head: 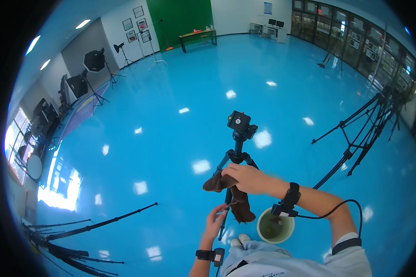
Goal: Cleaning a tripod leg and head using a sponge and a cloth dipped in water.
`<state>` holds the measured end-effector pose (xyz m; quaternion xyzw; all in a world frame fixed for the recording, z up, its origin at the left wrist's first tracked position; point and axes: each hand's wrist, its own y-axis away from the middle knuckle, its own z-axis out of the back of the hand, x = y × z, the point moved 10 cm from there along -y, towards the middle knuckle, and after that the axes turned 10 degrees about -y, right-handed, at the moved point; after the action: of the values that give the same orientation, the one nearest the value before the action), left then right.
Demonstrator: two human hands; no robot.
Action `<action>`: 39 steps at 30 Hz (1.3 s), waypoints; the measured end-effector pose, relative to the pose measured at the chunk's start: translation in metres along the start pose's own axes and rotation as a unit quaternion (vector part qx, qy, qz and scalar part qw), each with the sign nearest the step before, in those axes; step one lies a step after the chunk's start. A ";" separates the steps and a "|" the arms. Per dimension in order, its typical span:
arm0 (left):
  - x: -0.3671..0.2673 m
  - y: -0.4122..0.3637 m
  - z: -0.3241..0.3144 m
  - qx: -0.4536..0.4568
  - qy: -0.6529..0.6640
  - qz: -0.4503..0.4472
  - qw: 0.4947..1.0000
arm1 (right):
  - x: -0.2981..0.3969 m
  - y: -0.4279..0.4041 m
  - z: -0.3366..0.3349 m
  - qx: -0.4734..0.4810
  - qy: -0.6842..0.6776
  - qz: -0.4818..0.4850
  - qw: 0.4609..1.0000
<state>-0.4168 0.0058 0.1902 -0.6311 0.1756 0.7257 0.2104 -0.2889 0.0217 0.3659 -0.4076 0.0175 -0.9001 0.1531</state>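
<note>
A black camera tripod (238, 147) stands upright before me, with a ball head and mounting plate (239, 121) on top. My right hand (246, 177) grips a brown cloth (242, 207) against the upper part of a leg, just below the tripod's shoulder; the cloth hangs down on both sides. Lower down, my left hand (216, 219) has its fingertips on the same leg near a joint, and its grip is loose. A pale bucket (276, 239) holding murky water and something dark stands on the floor by my feet, below my right forearm.
Several large black tripods (358, 138) stand at the right, and more folded or lying tripods (90, 226) reach in at the lower left. Softbox lights on stands (94, 61) line the left wall. A long table (197, 34) stands before a green backdrop (180, 20).
</note>
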 end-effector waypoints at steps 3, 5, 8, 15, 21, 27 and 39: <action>-0.051 -0.018 -0.023 -0.008 0.032 -0.067 0.997 | 0.003 0.000 -0.012 -0.012 -0.099 0.035 0.994; -0.068 -0.029 -0.020 -0.022 0.064 -0.076 0.995 | 0.009 0.000 -0.014 -0.013 -0.124 0.036 0.992; -0.088 -0.050 -0.032 0.033 0.064 -0.071 0.995 | 0.011 0.008 0.029 -0.157 -0.129 0.054 0.978; -0.112 -0.064 -0.053 0.083 -0.170 -0.059 0.980 | -0.039 0.047 0.115 -0.388 -0.288 -0.009 0.875; -0.213 -0.105 -0.018 -0.067 -0.076 -0.182 0.978 | -0.027 0.077 0.193 -0.544 -0.205 0.077 0.810; -0.256 -0.094 -0.023 -0.240 -0.294 -0.431 0.819 | -0.064 0.031 0.206 -0.539 -0.206 0.042 0.816; -0.205 -0.112 -0.058 -0.182 -0.142 -0.334 0.914 | -0.093 0.026 0.106 -0.456 -0.083 -0.077 0.883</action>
<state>-0.2853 0.0539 0.3859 -0.5710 -0.2118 0.7142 0.3449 -0.1455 0.0337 0.3649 -0.5056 0.3822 -0.7644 -0.1182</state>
